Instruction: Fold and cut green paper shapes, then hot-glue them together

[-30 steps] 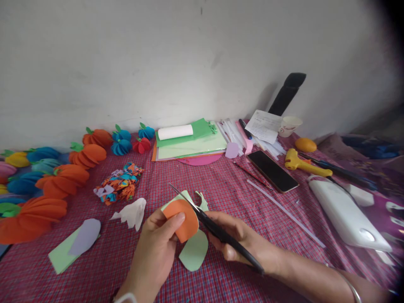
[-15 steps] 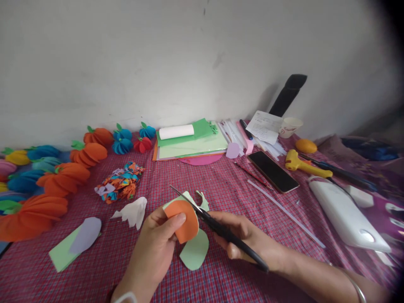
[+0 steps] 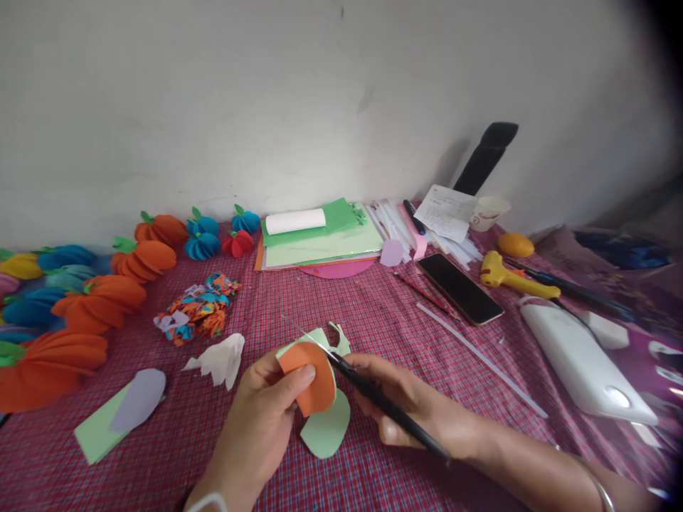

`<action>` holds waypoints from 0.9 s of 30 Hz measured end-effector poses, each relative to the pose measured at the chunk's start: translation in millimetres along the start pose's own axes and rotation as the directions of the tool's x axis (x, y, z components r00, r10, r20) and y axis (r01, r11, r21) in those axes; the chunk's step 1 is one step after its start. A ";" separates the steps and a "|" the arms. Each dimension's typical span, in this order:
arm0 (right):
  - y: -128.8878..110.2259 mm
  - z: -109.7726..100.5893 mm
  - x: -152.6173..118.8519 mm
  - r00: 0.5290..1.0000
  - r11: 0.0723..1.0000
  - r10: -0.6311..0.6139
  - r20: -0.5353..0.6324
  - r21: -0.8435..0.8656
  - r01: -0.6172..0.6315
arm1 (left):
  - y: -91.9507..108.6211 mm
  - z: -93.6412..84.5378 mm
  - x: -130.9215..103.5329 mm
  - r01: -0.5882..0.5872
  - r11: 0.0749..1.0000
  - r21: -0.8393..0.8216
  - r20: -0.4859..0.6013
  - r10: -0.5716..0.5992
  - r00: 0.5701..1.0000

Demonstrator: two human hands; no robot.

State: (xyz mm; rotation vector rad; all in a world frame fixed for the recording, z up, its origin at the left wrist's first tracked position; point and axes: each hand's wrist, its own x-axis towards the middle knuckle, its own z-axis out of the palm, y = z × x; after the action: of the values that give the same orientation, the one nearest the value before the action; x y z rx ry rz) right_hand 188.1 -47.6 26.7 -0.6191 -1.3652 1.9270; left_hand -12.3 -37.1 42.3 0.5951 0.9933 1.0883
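Observation:
My left hand [image 3: 272, 402] pinches an orange paper piece [image 3: 314, 377] with rounded edges, laid over light green paper [image 3: 320, 336]. In my right hand [image 3: 405, 402] is a pair of scissors [image 3: 387, 407] with black handles. Its blades lie along the upper right edge of the stacked paper, and a curled green offcut [image 3: 339, 340] hangs beside them. Below the orange piece, a rounded light green cutout [image 3: 328, 425] rests on the checked cloth. To the left lie a lilac cutout [image 3: 139, 398] on a green strip [image 3: 101, 432] and a crumpled white tissue [image 3: 221, 359].
Several paper pumpkins [image 3: 101, 302] stand at the left beside a heap of paper scraps [image 3: 200, 309]. Paper sheets [image 3: 325, 250] are stacked by the wall. On the right are a phone [image 3: 459, 288], a yellow-handled tool [image 3: 515, 277], a white device [image 3: 587, 363] and a paper cup [image 3: 489, 213].
The view has shifted slightly, so everything sits a little further left. The scissors remain at the paper's edge, and both hands keep nearly the same pose.

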 end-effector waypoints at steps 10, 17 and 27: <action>13.3 0.2 -4.0 0.999 0.992 0.025 -0.049 0.127 -0.018 | -3.9 0.8 -0.5 -0.006 1.000 0.013 0.030 0.006 1.000; 13.7 -3.6 -6.4 0.995 0.992 0.059 -0.077 0.112 -0.050 | -0.7 -1.7 -2.0 0.034 0.999 0.007 0.052 -0.035 0.998; 7.7 -9.7 -7.7 0.998 0.997 0.059 -0.013 0.057 -0.059 | 5.5 -6.4 1.7 0.110 0.993 0.039 0.058 -0.112 0.992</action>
State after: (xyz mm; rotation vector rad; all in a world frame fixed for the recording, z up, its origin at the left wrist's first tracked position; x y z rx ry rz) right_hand 198.1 -49.1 16.1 -0.6511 -1.2924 1.9971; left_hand -20.2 -33.8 43.2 0.5906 0.9841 0.9510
